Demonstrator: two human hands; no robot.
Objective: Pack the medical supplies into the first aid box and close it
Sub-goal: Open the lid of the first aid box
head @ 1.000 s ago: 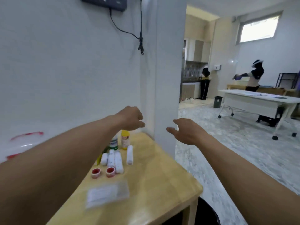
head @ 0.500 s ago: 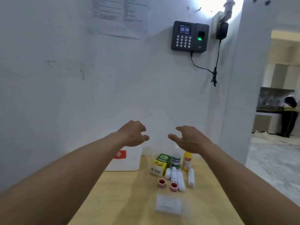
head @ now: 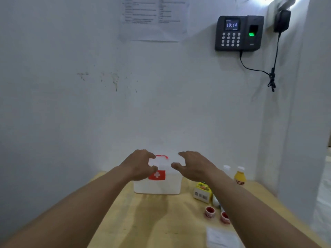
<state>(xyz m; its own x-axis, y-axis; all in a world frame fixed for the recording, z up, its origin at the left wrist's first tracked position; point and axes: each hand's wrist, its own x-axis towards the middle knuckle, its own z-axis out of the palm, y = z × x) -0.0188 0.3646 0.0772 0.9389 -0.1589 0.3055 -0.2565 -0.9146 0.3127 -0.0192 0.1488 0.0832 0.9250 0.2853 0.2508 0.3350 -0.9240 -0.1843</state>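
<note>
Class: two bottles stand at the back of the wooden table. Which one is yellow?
The yellow bottle with the white cap, farther right, near the table's edge. The other bottle, to its left, looks pale and whitish.

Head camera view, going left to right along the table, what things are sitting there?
First aid box → yellow-green carton → red-capped tape roll → second red-capped roll → yellow bottle. The white rolls and white bottle are partly hidden by the right arm, so omitted.
</note>
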